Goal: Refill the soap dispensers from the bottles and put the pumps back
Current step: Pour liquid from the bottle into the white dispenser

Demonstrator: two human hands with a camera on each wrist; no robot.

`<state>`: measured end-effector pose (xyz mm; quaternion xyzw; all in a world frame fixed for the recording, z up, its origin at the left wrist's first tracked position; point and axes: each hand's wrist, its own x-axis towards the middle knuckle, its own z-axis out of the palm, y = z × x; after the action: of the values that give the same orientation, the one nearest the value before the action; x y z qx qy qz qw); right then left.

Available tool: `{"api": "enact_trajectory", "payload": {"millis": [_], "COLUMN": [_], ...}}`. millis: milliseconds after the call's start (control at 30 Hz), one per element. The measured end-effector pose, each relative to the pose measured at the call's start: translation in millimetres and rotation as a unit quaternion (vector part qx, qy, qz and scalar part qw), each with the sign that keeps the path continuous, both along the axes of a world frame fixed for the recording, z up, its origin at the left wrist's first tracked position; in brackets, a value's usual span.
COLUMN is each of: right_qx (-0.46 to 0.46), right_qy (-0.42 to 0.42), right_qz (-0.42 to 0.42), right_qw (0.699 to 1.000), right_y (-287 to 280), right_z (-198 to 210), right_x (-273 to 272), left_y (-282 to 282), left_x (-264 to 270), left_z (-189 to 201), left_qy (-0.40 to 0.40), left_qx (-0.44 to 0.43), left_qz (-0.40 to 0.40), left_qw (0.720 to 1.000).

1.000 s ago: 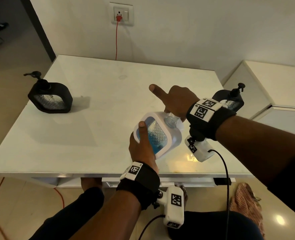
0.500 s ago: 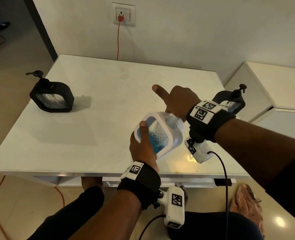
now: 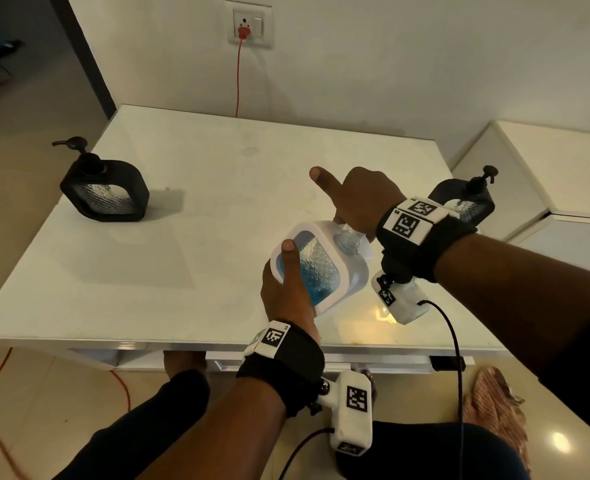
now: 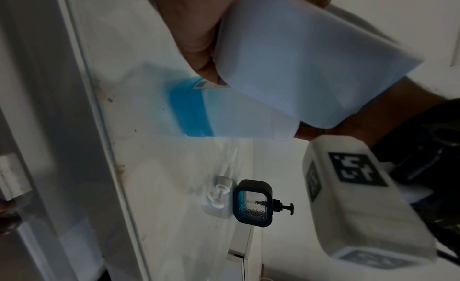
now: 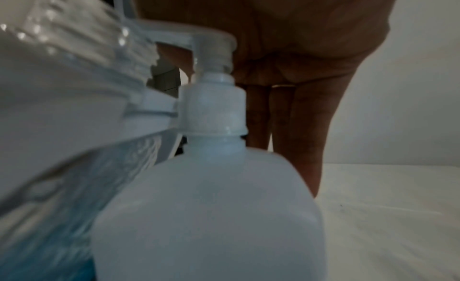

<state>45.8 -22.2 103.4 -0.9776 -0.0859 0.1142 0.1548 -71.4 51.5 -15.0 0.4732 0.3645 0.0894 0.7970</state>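
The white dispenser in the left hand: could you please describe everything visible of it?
The white dispenser has a rounded-square white frame around a clear textured window, part-filled with blue liquid. Its clear neck is open, no pump fitted. It is tilted above the table, gripped by the left hand; the right hand is at its neck.

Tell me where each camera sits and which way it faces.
Head: on the head, looking down at the table; both forearms, left hand and right hand show.
Left wrist: under the left palm, looking past the white dispenser toward a black dispenser.
Right wrist: under the right hand, facing a white pump bottle; fingers show.
Shared: the white dispenser appears in all three.
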Motion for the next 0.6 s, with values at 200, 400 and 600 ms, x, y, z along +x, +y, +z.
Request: {"api": "enact_trajectory", "payload": {"millis": [200, 400, 600], "right_qx": [0.031, 0.004, 0.01], "right_qy": [0.076, 0.028, 0.027], "right_qz": [0.006, 0.012, 0.008], "right_qw": [0.997, 1.0, 1.0], "right_y": [-0.5, 0.6, 0.2], "right_z": [15.4, 7.1, 4.4], "right_x": [-3.0, -2.9, -0.4], "left_y": [0.6, 1.8, 1.6], "left_x": [-0.9, -2.5, -0.1], "left_z": [2.7, 4.4, 2.6], "left_qy": [0.009, 0.01, 0.001], "left_qx": [0.0, -0.009, -0.005], "left_qz": [-0.008, 0.003, 0.01], "left_qw": [1.0, 1.0, 1.0]}}
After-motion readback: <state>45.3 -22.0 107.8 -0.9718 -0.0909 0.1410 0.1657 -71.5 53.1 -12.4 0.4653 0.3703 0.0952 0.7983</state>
